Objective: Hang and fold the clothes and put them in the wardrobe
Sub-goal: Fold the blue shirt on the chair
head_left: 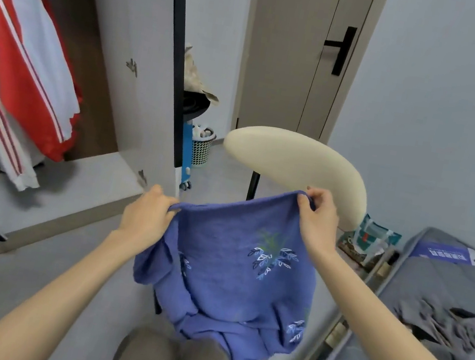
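A blue knitted garment [229, 276] with white and blue leaf embroidery hangs in front of me, held up by its top edge. My left hand [148, 215] pinches the left corner of that edge. My right hand [316, 215] grips the right corner, slightly higher. The lower part of the garment droops over a chair seat, just above my legs. On the left stands the open wardrobe [140, 75], where a red and white striped jacket [31, 51] hangs with other white and red clothes.
A chair with a cream curved backrest [296, 161] stands right behind the garment. A bed with grey bedding [444, 308] lies at the right. A closed door [298, 51] is ahead, with a small laundry basket [202, 148] and a blue cart beside the wardrobe door.
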Tool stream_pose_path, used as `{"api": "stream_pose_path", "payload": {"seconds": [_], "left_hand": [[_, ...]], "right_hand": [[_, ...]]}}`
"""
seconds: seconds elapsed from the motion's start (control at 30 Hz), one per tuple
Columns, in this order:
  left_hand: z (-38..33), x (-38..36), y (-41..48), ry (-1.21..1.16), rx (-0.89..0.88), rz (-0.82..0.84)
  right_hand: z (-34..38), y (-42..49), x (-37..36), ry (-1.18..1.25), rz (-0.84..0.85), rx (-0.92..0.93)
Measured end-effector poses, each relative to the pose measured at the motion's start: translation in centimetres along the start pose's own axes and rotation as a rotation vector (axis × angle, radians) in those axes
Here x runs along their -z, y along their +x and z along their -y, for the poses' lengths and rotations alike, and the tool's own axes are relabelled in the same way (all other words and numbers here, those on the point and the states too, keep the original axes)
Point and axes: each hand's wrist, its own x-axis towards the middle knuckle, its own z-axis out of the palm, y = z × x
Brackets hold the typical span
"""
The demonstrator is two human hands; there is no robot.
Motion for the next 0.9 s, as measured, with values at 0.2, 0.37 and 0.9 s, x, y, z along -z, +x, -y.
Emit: {"api": "stream_pose_path", "payload": {"seconds": [0.2,0.37,0.9], "left_hand": [[0.7,-4.4,7.1,-0.207,0.194,0.117],[0.7,-8.4,11.4,-0.711,0.358,0.106],[-1.3,-17.4,-2.8,-0.138,-0.178,0.721]], "right_hand": [[-4.2,6.4,-5.9,-0.044,0.023,-0.181],[-7.5,9.8,-8.7,-0.121,0.107,-0.135],[-16.4,-6.5,-3.9,-0.464,0.935,-0.284]]}}
